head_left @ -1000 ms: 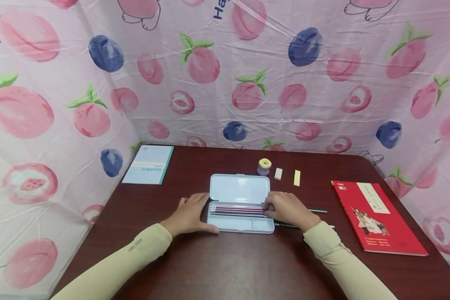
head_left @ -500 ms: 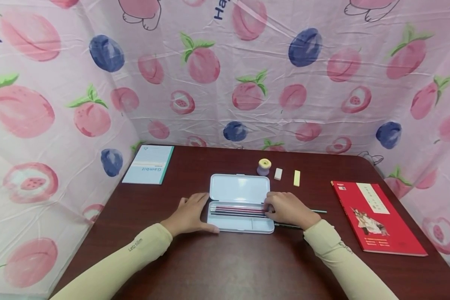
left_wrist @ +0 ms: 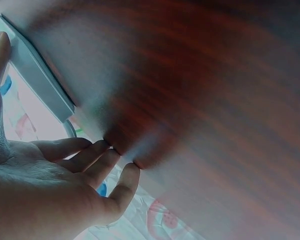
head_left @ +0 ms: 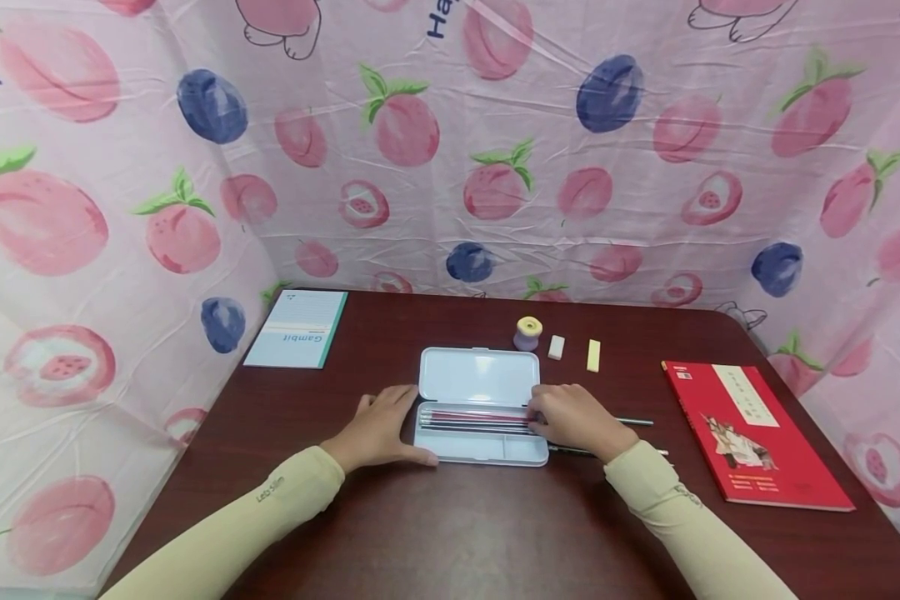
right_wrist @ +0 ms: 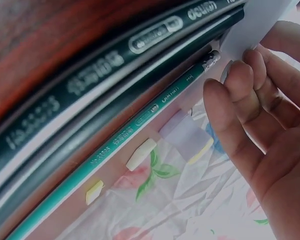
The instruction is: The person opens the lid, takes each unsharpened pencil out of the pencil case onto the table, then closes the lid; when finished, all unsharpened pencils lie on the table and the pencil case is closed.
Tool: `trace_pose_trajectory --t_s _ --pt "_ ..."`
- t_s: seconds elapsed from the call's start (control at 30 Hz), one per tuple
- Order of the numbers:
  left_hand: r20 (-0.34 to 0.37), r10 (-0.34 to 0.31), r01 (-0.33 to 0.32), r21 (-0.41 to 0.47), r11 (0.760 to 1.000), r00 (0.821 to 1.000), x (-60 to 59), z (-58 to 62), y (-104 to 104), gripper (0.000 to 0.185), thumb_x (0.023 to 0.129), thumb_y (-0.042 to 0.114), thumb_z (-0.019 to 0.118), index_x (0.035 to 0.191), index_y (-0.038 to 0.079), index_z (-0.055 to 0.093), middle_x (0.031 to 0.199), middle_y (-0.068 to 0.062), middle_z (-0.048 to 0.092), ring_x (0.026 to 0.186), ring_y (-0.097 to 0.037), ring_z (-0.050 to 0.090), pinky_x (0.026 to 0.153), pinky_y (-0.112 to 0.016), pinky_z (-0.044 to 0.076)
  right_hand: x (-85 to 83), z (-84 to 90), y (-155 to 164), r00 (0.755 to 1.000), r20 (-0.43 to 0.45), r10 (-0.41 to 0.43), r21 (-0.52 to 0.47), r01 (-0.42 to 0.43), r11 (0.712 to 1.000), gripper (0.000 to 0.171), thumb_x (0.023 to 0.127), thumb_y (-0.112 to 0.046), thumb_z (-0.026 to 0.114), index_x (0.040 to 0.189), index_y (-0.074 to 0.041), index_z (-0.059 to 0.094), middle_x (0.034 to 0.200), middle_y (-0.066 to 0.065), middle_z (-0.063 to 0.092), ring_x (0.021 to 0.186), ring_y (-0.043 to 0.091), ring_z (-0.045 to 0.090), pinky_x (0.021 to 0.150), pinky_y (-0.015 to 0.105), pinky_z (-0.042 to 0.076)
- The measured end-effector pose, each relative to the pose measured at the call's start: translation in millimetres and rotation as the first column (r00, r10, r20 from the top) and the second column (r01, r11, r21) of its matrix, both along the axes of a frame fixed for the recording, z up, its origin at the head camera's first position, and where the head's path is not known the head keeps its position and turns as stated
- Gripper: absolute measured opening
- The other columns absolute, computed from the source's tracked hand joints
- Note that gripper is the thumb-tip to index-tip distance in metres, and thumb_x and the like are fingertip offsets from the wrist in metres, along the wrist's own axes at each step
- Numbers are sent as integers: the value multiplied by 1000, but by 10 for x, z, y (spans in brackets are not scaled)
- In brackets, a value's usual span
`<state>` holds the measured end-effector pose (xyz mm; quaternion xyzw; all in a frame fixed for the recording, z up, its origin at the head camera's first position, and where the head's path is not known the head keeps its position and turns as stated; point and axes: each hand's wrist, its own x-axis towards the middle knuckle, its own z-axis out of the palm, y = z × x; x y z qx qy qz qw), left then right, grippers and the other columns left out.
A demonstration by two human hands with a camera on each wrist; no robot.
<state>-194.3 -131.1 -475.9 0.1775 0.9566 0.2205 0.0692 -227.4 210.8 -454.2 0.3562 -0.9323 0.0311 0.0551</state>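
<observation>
A pale blue metal pencil case lies on the dark wooden table with its lid raised back. Several red and dark striped pencils lie side by side in its long rear compartment. My left hand rests at the case's left end, thumb by the front corner; the left wrist view shows straight-ish fingers touching the tabletop. At the right end my right hand reaches in over the pencil ends, fingers curled at the case wall. What its fingertips grip is hidden.
Right of the case lie a green pencil and dark green pencils, partly under my right wrist. Behind stand a yellow-and-purple round pot, a white eraser and a yellow strip. A red book lies right, a notebook left.
</observation>
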Motion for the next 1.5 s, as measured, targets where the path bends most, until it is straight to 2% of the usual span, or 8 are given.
trace_pose_trajectory --t_s 0.43,0.7,0.97,1.37,1.5 --pt "-6 -16 15 -3 1000 1000 -8 0 9 129 70 74 89 165 4 37 167 -14 45 156 -33 39 115 -58 34 77 -31 33 996 -82 -19 -32 16 999 11 81 -24 94 86 -18 85 72 -9 63 59 2 49 58 23 46" --pt "-3 -9 9 -18 1000 1000 -6 -4 8 129 70 75 88 165 5 36 168 -13 45 157 -32 39 114 -56 35 99 -70 89 990 -138 24 -79 -35 996 8 82 -19 92 85 -19 85 73 -9 64 60 3 57 57 25 48" --pt "-6 -3 3 -22 1000 1000 -1 -19 12 129 70 76 88 165 6 36 168 -13 44 157 -31 39 114 -56 34 131 -85 133 988 -155 10 -109 -27 994 10 83 -18 92 91 -17 86 83 -5 73 68 8 68 63 28 57" --pt "-9 8 -8 -4 1000 1000 1 -9 23 129 69 74 89 164 5 38 167 -13 46 155 -32 40 114 -57 34 204 -67 242 981 -196 -20 -152 -11 988 16 78 -16 96 91 -15 87 75 -6 67 62 5 61 59 23 53" --pt "-9 11 -11 -3 1000 1000 1 -11 31 129 69 74 90 164 5 38 166 -13 46 155 -32 40 113 -57 35 222 -82 306 980 -197 -28 -160 -4 987 16 78 -16 97 90 -15 86 75 -6 68 63 5 63 60 24 55"
